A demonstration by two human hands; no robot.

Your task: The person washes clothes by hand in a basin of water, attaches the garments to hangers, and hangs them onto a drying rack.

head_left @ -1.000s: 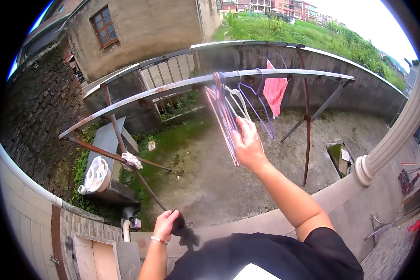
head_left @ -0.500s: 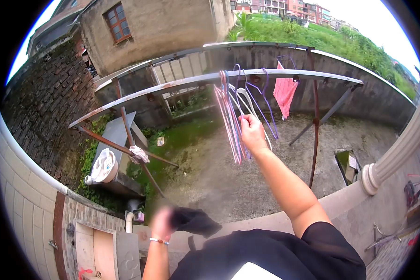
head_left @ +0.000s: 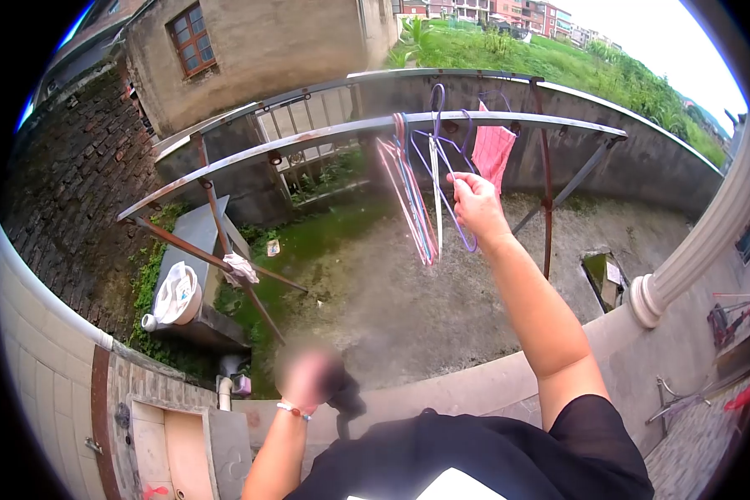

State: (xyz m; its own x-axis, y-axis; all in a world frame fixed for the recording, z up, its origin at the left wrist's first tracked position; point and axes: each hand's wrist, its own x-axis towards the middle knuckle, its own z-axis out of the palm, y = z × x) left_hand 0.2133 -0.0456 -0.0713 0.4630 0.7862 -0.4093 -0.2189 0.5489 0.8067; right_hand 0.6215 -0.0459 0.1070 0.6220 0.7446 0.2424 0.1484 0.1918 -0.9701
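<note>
One purple hanger (head_left: 439,89) gripping with the closed right hand (head_left: 479,204) below the metal bar (head_left: 333,130), beside other hangers (head_left: 412,192) and near a pink cloth (head_left: 493,152), while holding a black cloth (head_left: 343,392) low in the blurred left hand (head_left: 307,382).

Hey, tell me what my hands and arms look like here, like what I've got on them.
Your left hand is blurred, and its wrist wears a beaded bracelet with pale beads and a reddish-brown one. Your right hand is bare, with no ring or bracelet to be seen. A short, loose black sleeve covers your right upper arm.
</note>
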